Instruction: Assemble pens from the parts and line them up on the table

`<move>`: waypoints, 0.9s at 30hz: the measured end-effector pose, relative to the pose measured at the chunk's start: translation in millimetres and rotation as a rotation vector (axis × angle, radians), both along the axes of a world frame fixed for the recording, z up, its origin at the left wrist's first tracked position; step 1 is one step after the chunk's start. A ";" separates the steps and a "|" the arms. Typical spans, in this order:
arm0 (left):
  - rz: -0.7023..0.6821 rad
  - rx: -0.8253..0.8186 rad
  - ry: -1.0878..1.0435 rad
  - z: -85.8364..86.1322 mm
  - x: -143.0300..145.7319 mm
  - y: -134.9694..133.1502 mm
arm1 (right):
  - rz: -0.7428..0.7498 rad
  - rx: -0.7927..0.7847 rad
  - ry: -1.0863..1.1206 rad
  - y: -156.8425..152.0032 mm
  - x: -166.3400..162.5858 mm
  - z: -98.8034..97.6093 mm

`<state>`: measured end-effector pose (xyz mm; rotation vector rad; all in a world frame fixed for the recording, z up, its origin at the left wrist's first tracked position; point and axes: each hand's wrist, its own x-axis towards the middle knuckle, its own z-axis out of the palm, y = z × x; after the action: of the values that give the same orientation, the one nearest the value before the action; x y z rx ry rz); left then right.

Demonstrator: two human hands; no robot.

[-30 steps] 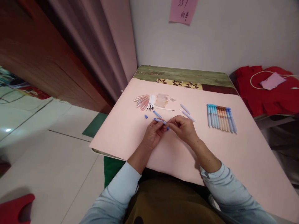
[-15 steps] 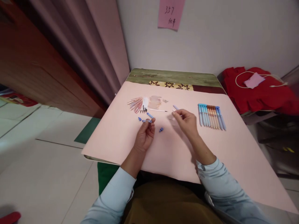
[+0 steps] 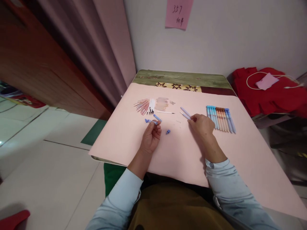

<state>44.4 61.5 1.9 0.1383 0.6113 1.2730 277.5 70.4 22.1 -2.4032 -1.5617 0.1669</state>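
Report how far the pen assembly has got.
Done: a row of assembled pens lies at the right. In hand: the left hand pinches a blue pen part; the right hand touches a pale barrel. Remaining: piled loose parts and a blue cap.

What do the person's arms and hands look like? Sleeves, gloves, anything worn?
The left hand and right hand are bare: no gloves, and no watch or rings visible. The left sleeve and right sleeve are long, light-blue shirt fabric, with cuffs ending above the wrists.
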 end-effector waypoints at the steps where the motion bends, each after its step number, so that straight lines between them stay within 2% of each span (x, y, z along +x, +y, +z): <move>1: -0.002 0.008 0.004 -1.3 0.2 0.2 | 0.004 0.013 0.012 -0.3 -0.2 1.4; 5: -0.025 0.023 0.023 -4.7 1.0 0.6 | 0.081 0.174 0.236 -17.1 -9.8 12.7; 9: -0.030 0.048 0.011 -6.5 2.0 -0.4 | 0.310 0.285 0.576 -54.5 -36.0 21.1; 13: -0.030 0.070 -0.003 -8.1 3.0 -1.1 | 0.391 0.394 0.487 -76.1 -62.0 22.0; 22: -0.014 0.109 0.054 -4.2 5.0 -4.0 | 0.400 0.416 0.255 -69.4 -73.6 18.2; 27: -0.014 0.165 0.090 -0.3 7.8 -7.9 | 0.428 0.554 0.153 -70.6 -77.8 17.1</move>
<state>52.3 53.6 1.6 0.3380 0.5805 1.3081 199.7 -0.2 39.2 -1.5912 -1.7466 -0.0050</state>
